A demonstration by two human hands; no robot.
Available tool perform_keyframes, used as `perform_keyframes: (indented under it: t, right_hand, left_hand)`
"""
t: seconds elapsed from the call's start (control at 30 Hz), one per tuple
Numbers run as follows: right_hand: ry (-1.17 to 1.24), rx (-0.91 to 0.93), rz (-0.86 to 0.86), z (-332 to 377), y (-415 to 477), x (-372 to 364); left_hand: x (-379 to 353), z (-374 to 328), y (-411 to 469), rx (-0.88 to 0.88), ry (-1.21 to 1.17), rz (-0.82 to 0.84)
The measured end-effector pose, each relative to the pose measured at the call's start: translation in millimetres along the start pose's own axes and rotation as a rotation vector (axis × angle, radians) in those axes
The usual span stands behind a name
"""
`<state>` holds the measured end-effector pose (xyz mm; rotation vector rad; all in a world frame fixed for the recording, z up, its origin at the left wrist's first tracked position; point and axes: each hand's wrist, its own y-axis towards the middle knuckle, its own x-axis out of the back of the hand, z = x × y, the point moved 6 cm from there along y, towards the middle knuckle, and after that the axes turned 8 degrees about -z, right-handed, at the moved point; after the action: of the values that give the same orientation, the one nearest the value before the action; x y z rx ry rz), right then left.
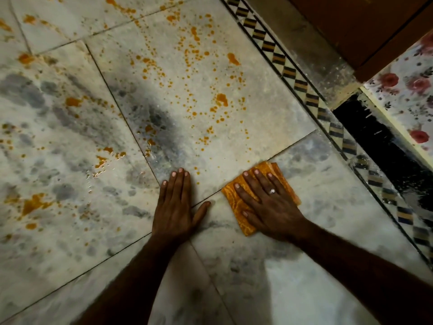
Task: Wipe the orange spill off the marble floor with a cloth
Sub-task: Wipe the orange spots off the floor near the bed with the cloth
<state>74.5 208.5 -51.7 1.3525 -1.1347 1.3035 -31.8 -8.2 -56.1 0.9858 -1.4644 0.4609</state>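
Orange spill (221, 99) lies as many drops and blotches over the grey-veined marble floor (70, 141), spread from the top left down past the middle. A folded orange patterned cloth (236, 207) lies flat on the floor at lower centre right. My right hand (269, 205), wearing a ring, presses flat on the cloth with fingers straight and spread. My left hand (175, 207) rests flat on the bare marble just left of the cloth, fingers straight, thumb out toward the cloth. Small orange drops sit just beyond the fingertips of both hands.
A black-and-tan patterned tile border (302, 85) runs diagonally along the right. Beyond it are a brown wooden surface (365, 26), a dark gap (384, 146) and a floral fabric (407, 90). Wet sheen shows on the marble at left centre.
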Motion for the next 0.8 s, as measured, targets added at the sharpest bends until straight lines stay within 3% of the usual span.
perform_keyframes:
  t: [0.3, 0.53, 0.7, 0.8]
  right_hand:
    - [0.062, 0.000, -0.020, 26.4, 75.2, 1.6]
    - [0.089, -0.181, 0.025, -36.1, 137.4, -1.7]
    - [0.059, -0.405, 0.016, -87.0, 110.8, -1.2]
    - [0.022, -0.509, 0.004, -77.5, 66.3, -1.2]
  left_hand:
    - [-1.2, 5.8, -4.5, 0.033, 0.037, -0.030]
    - [-3.4, 6.4, -2.3, 0.075, 0.018, 0.055]
    - [0.7, 7.1, 0.5, 0.086, 0.003, 0.025]
    - [1.9, 4.4, -0.5, 0.083, -0.021, 0.018]
